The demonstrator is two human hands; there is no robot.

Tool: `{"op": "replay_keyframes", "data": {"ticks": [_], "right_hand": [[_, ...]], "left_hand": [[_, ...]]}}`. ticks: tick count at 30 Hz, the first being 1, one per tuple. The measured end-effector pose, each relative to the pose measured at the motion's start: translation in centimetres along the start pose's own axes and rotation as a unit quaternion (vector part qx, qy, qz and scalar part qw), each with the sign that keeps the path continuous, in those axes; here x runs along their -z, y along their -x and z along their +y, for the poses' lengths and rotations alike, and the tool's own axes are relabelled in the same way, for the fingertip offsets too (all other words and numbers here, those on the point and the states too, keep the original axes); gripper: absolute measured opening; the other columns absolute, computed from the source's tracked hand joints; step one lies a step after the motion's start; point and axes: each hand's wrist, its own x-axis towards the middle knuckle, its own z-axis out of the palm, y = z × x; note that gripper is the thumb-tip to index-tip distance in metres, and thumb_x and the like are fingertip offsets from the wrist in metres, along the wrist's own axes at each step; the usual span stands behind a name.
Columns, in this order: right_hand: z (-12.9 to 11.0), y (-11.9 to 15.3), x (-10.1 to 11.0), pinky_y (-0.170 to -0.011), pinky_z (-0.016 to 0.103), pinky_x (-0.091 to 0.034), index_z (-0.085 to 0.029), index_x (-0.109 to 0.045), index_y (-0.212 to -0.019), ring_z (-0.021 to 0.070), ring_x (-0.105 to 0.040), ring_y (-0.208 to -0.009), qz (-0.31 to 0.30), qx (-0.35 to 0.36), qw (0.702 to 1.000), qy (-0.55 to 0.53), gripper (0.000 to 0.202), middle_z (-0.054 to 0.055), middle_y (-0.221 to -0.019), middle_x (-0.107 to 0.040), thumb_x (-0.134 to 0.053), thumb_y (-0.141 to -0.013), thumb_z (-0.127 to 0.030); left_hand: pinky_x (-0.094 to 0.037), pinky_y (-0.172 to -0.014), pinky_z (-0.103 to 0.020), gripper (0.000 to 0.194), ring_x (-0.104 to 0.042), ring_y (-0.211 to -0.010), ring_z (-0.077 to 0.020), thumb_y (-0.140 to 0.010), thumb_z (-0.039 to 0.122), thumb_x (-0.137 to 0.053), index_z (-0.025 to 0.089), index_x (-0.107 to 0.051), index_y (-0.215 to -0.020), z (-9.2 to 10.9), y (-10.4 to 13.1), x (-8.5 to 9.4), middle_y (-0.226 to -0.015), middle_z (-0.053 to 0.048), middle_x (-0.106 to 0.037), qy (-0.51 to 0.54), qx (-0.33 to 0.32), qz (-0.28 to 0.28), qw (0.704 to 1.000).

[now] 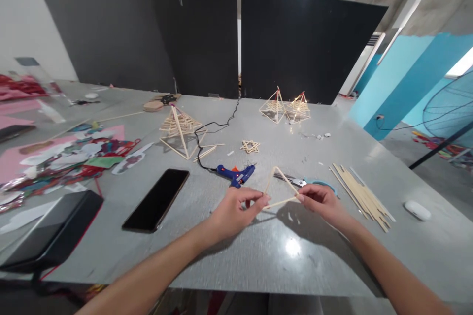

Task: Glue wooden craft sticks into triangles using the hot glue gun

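Between my two hands is a small triangle of thin wooden sticks, held just above the grey table. My left hand pinches its left corner, and my right hand pinches the right corner. Just beyond my left hand lies a blue glue gun with a black cord. Scissors with light blue handles lie behind the triangle, partly hidden by my right hand. A small six-pointed stick star rests farther back. To the right is a bundle of flat wooden sticks.
A stick pyramid stands at back left; two smaller pyramids stand near the black panels. A phone, a black box-like device and cloth scraps occupy the left. A white mouse-like object lies right.
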Motion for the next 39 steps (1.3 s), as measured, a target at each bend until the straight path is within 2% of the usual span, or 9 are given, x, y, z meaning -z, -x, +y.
{"op": "replay_keyframes", "data": {"ticks": [5, 10, 19, 21, 23, 25, 29, 31, 39], "right_hand": [[0.0, 0.0, 0.7, -0.057, 0.028, -0.030, -0.019, -0.077, -0.086, 0.0114, -0.041, -0.061, 0.006, -0.014, 1.000, -0.005, 0.052, -0.002, -0.066, -0.053, -0.084, -0.085, -0.070], [-0.1, -0.1, 0.6, -0.058, 0.028, -0.034, -0.020, -0.074, -0.085, 0.0114, -0.042, -0.059, 0.000, -0.029, 0.999, -0.025, 0.053, -0.004, -0.064, -0.051, -0.086, -0.080, -0.072], [-0.4, 0.0, 0.5, -0.058, 0.029, -0.035, -0.022, -0.075, -0.085, 0.0116, -0.039, -0.059, 0.007, -0.016, 0.997, -0.082, 0.047, -0.005, -0.065, -0.051, -0.086, -0.081, -0.067], [-0.4, 0.0, 0.5, -0.058, 0.029, -0.034, -0.022, -0.075, -0.084, 0.0115, -0.039, -0.059, 0.008, -0.012, 0.996, -0.092, 0.046, -0.005, -0.065, -0.051, -0.086, -0.082, -0.067], [-0.3, 0.0, 0.5, -0.058, 0.029, -0.034, -0.021, -0.075, -0.085, 0.0112, -0.040, -0.059, 0.010, -0.008, 0.995, -0.099, 0.046, -0.005, -0.065, -0.051, -0.086, -0.082, -0.066], [-0.3, 0.0, 0.5, -0.058, 0.029, -0.033, -0.021, -0.076, -0.086, 0.0112, -0.040, -0.060, 0.014, -0.005, 0.994, -0.105, 0.046, -0.005, -0.066, -0.053, -0.087, -0.082, -0.065], [-0.5, 0.1, 0.6, -0.057, 0.030, -0.034, -0.020, -0.076, -0.087, 0.0114, -0.041, -0.059, 0.015, -0.001, 0.993, -0.114, 0.047, -0.004, -0.066, -0.054, -0.088, -0.081, -0.065], [-0.6, 0.2, 0.6, -0.057, 0.030, -0.035, -0.021, -0.076, -0.086, 0.0117, -0.041, -0.059, 0.013, 0.001, 0.993, -0.115, 0.046, -0.003, -0.066, -0.054, -0.088, -0.081, -0.065], [-0.6, 0.0, 0.7, -0.057, 0.029, -0.035, -0.021, -0.076, -0.086, 0.0110, -0.039, -0.059, 0.016, 0.014, 0.993, -0.117, 0.049, -0.005, -0.063, -0.052, -0.088, -0.080, -0.068]], "left_hand": [[-0.055, -0.067, -0.030, 0.044, -0.075, -0.088, -0.0243, -0.103, 0.047, -0.058, 0.017, -0.084, -0.120, -0.5, -0.6, 1.7, -0.103, -0.014, -0.086, -0.023, -0.015, 0.014, 1.000], [-0.052, -0.061, -0.027, 0.049, -0.072, -0.067, -0.0181, -0.107, 0.047, -0.050, 0.013, -0.085, -0.114, -1.5, -1.2, 1.8, -0.089, -0.013, -0.084, -0.032, -0.005, -0.021, 0.999], [-0.060, -0.076, -0.032, 0.047, -0.078, -0.084, -0.0212, -0.106, 0.026, -0.039, 0.014, -0.078, -0.129, -2.6, -1.0, 1.5, -0.100, -0.012, -0.085, -0.147, -0.027, -0.035, 0.988], [-0.060, -0.091, -0.038, 0.047, -0.078, -0.100, -0.0252, -0.105, 0.023, -0.039, 0.016, -0.077, -0.133, -3.0, -1.4, 1.9, -0.113, -0.014, -0.084, -0.208, -0.032, -0.010, 0.978], [-0.053, -0.112, -0.048, 0.046, -0.071, -0.123, -0.0311, -0.103, 0.019, -0.043, 0.018, -0.076, -0.136, -3.6, -2.0, 2.8, -0.129, -0.015, -0.080, -0.276, -0.041, 0.010, 0.960], [-0.044, -0.122, -0.054, 0.051, -0.064, -0.136, -0.0346, -0.099, 0.012, -0.046, 0.020, -0.073, -0.141, -4.4, -2.4, 4.0, -0.142, -0.015, -0.075, -0.336, -0.046, 0.012, 0.941], [-0.038, -0.123, -0.066, 0.067, -0.052, -0.149, -0.0438, -0.083, -0.002, -0.045, 0.015, -0.073, -0.142, -6.7, -2.6, 6.5, -0.157, -0.022, -0.065, -0.435, -0.030, 0.013, 0.900], [-0.039, -0.121, -0.068, 0.068, -0.053, -0.149, -0.0450, -0.082, -0.003, -0.046, 0.017, -0.074, -0.142, -7.8, -2.6, 7.5, -0.154, -0.022, -0.067, -0.469, -0.017, 0.014, 0.883], [-0.049, -0.113, -0.055, 0.055, -0.066, -0.132, -0.0375, -0.090, 0.009, -0.053, 0.022, -0.077, -0.137, -9.2, -3.3, 8.2, -0.136, -0.016, -0.078, -0.519, -0.010, -0.001, 0.855]]}}
